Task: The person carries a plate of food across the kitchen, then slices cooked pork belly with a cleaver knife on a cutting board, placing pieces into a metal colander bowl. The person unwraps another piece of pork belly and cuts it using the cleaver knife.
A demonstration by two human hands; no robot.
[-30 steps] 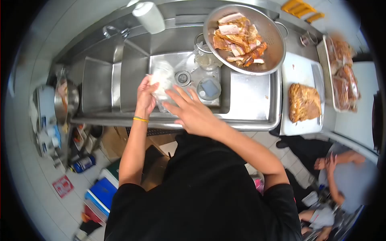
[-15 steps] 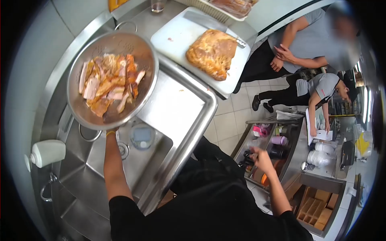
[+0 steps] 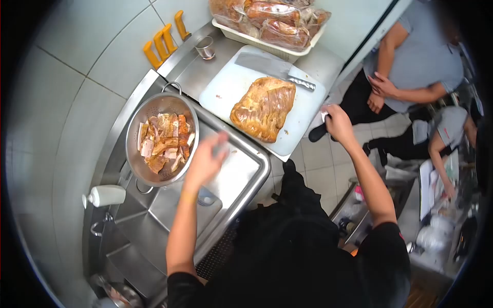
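My left hand (image 3: 205, 160), smeared by motion, hovers over the steel drainboard (image 3: 239, 172) just right of the colander (image 3: 134, 161). That steel colander stands at the sink and holds several pieces of cut roasted meat (image 3: 167, 141). My right hand (image 3: 339, 124) is in the air right of the white cutting board (image 3: 213, 97), its fingers curled in; a small pale bit shows at the fingertips, too small to name. On the board lie a large browned slab of meat (image 3: 264, 109) and, behind it, a cleaver (image 3: 267, 64) with a patterned handle (image 3: 303, 83).
Behind the board is a white basket (image 3: 241, 37) of bagged meat (image 3: 282, 31). A small glass (image 3: 205, 47) and several yellow-handled knives (image 3: 163, 43) are at the wall. A white bottle (image 3: 108, 195) stands by the sink (image 3: 136, 231). Two people (image 3: 418, 59) stand on the right.
My left hand has left the colander's near edge and moved right over the drainboard. My right hand has moved forward beside the cutting board. The view has shifted, showing more of the back wall.
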